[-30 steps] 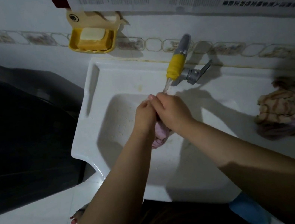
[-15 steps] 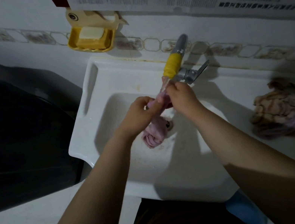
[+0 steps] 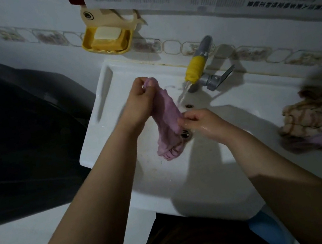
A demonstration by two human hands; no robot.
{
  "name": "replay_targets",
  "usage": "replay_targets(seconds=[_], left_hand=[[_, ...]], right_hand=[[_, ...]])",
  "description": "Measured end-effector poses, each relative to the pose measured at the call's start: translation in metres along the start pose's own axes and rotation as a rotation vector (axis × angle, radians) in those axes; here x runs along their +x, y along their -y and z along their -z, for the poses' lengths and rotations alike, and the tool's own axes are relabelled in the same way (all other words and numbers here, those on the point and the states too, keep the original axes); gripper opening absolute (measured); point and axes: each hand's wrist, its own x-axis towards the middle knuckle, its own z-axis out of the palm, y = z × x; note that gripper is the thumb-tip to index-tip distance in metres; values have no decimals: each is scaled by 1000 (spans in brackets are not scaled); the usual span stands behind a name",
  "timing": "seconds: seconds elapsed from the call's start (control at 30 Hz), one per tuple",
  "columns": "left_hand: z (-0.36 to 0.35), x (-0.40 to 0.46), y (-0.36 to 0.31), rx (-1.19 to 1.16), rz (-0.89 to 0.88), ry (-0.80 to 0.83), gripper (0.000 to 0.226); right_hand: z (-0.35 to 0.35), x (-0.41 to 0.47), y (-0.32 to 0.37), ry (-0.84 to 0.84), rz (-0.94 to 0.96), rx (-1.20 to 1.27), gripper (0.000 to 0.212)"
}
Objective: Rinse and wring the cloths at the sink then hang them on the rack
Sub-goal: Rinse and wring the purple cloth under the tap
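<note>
Pink cloth [image 3: 167, 118]: over the sink [image 3: 106, 84] basin, upper end gripped by left hand [image 3: 139, 102], fingers curled round it; lower edge pinched by right hand [image 3: 201, 122]. Tap [image 3: 195, 70] running just beside. Bundled cloths [image 3: 310, 119] on right ledge. Soap dish [image 3: 106, 37] on wall.

The scene is dim, with a cool bluish cast. Light falls from above and behind, throwing broad soft shadows of the arms across the white sink [image 3: 188, 185] at lower centre. The left third of the frame sinks into near black. Wet skin on the right hand [image 3: 201, 122] glints faintly. Wide-angle bending curves the wall tiles; the upper left and right edges smear with motion blur.
</note>
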Motion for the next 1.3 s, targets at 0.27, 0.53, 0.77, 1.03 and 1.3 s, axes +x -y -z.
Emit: replay_targets(seconds=[0.27, 0.53, 0.77, 1.03, 1.3], left_hand=[[-26, 1, 18, 195, 97, -120, 35], [-62, -8, 16, -152, 342, -83, 34], [-62, -15, -1, -119, 335, -19, 35], [-30, -19, 14, 167, 177, 491, 46], [1, 0, 9, 178, 48, 289, 42]], right_hand=[[-17, 5, 37, -398, 102, 44, 44], [-29, 18, 47, -550, 117, -159, 41], [-18, 24, 42, -623, 51, -125, 48], [10, 23, 45, -380, -151, 1, 55], [27, 5, 18, 164, -195, -224, 41]])
